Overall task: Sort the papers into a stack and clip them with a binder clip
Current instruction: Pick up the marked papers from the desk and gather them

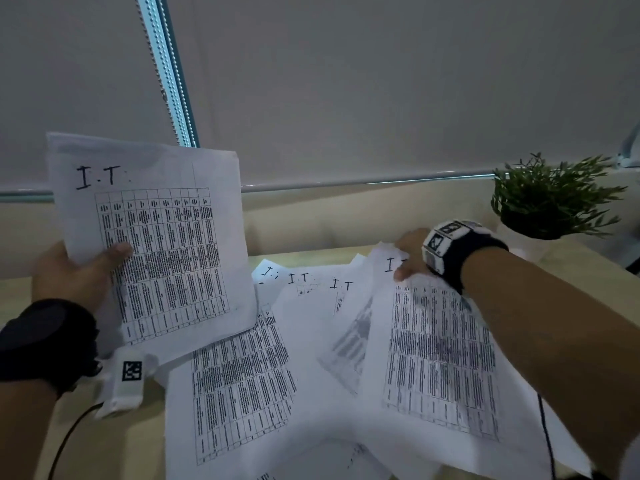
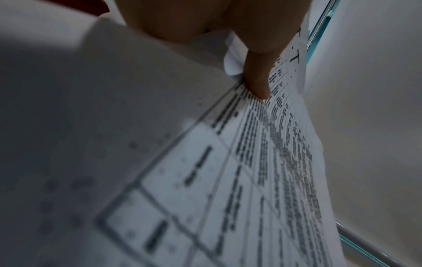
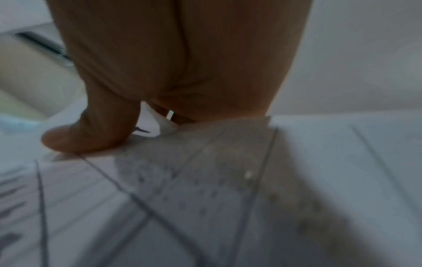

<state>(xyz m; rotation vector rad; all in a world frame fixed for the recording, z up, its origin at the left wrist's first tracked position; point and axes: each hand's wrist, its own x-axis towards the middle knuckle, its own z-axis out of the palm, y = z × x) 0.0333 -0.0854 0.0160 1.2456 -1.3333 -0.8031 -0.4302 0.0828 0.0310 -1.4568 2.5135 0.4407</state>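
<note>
My left hand (image 1: 79, 271) holds a small stack of printed sheets (image 1: 156, 244) upright above the table, thumb across the front of the table print. The top sheet is marked "I.T" in black pen. In the left wrist view the thumb (image 2: 258, 81) presses on that stack (image 2: 228, 171). My right hand (image 1: 408, 258) pinches the top edge of another printed sheet (image 1: 440, 355) at the right, thumb on top and fingers hidden under it. The right wrist view shows the thumb (image 3: 91, 137) on this sheet (image 3: 205, 189). Several loose sheets (image 1: 242, 375) lie scattered between. No binder clip is visible.
A small green plant in a white pot (image 1: 550, 199) stands at the back right. The pale table (image 1: 104, 445) runs up to a cream ledge, with grey roller blinds (image 1: 346, 81) behind. Cables hang from both wrist cameras.
</note>
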